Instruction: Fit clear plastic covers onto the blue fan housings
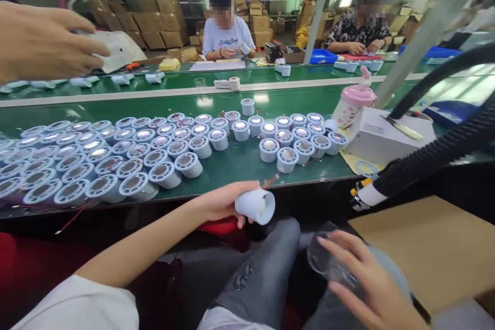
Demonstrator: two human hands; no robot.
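My left hand (222, 200) is wrapped round a light blue cylindrical housing (247, 206), tilted so its open end faces right. Thin reddish wires stick up behind it. Low on the right, above my lap, my right hand (371, 278) has its thumb and fingers about a clear round plastic cover (319, 255); motion blurs its outline. Beyond the hands, many similar blue housings (286, 159) stand upright on the green conveyor table (232, 170), most showing a ringed top with a silvery centre.
Another person's hand (46, 44) reaches in at upper left. At right are a black flexible hose (429, 152) with a nozzle, a white box (390, 136), a pink-lidded cup (353, 103) and cardboard (433, 247). Two co-workers (228, 36) sit across the line.
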